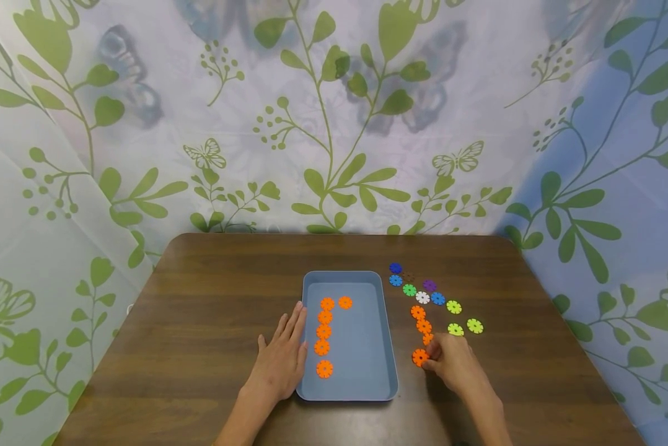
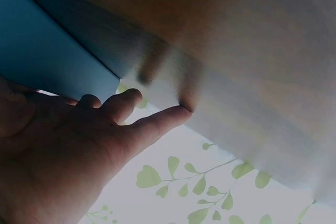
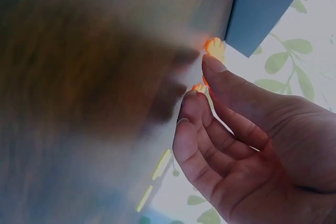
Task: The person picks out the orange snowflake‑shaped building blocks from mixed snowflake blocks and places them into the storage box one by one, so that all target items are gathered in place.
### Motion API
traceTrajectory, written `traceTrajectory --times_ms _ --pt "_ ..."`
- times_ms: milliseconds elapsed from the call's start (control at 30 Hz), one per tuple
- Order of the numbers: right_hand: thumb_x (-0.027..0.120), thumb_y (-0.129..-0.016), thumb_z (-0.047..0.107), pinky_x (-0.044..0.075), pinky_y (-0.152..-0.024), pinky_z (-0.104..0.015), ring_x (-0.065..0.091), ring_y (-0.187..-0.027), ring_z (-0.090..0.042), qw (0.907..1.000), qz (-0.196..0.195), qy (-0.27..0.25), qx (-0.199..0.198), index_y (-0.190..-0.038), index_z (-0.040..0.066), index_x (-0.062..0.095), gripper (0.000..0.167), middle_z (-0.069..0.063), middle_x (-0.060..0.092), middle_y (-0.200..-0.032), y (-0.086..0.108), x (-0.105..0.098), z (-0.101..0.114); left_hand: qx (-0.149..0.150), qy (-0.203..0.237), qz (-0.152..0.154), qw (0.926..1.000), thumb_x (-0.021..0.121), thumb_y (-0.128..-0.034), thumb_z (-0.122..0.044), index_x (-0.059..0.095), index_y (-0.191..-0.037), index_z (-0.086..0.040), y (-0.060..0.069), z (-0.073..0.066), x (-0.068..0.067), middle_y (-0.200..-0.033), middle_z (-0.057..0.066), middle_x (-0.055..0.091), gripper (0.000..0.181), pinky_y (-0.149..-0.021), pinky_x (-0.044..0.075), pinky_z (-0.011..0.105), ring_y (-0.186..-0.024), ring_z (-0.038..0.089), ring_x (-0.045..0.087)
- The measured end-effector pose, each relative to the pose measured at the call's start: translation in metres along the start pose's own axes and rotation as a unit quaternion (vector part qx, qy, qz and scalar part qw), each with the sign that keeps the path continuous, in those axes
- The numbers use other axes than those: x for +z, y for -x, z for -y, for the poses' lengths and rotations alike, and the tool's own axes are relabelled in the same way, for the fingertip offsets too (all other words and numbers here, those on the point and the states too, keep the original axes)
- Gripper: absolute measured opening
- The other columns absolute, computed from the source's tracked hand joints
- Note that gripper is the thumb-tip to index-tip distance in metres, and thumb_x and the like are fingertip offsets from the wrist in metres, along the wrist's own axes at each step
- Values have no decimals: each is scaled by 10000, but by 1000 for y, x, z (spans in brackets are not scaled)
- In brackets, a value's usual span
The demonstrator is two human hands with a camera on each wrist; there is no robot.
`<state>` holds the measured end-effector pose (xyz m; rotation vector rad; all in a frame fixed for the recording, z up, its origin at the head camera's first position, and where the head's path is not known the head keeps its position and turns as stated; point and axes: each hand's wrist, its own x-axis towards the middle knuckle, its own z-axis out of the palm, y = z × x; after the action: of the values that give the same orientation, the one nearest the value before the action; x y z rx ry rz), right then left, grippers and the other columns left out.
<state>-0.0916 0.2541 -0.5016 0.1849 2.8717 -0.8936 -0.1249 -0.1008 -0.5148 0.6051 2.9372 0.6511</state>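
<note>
Between thumb and fingertips, my right hand [image 1: 458, 361] pinches an orange notched disc [image 1: 420, 357] to the right of the blue-grey tray [image 1: 391, 347]. Just beyond it, a short line of orange discs [image 1: 417, 312] lies on the table, the nearest partly covered by the fingers. In the right wrist view, the thumb [image 3: 231, 85] and fingers come close together, with orange showing beside them. My left hand [image 1: 278, 365] lies with extended fingers along the tray's left edge. Inside the tray, several orange discs [image 1: 323, 331] form a column, and one more orange disc [image 1: 345, 302] sits at the upper right.
Right of the tray lie loose discs: dark blue [image 1: 395, 267], green [image 1: 409, 290], white [image 1: 422, 297], purple [image 1: 429, 285], brown [image 1: 408, 276], lighter blue and yellow-green [image 1: 475, 326]. The wooden table [image 1: 222, 279] meets a leaf-patterned cloth backdrop [image 1: 334, 124].
</note>
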Motion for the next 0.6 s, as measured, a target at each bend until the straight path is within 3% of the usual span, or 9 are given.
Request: traceTrajectory --times_ms 600 --pt "872 -847 -54 536 -601 -278 588 -687 -162 9990 99 -380 -193 -805 75 695 223 6 664 -756 6 -4 -1 28 29 -38 10000 492 -1151 -236 261 -1716 -69 1 1 1 -1808 70 185 632 -1070 289 892 -1607 429 303"
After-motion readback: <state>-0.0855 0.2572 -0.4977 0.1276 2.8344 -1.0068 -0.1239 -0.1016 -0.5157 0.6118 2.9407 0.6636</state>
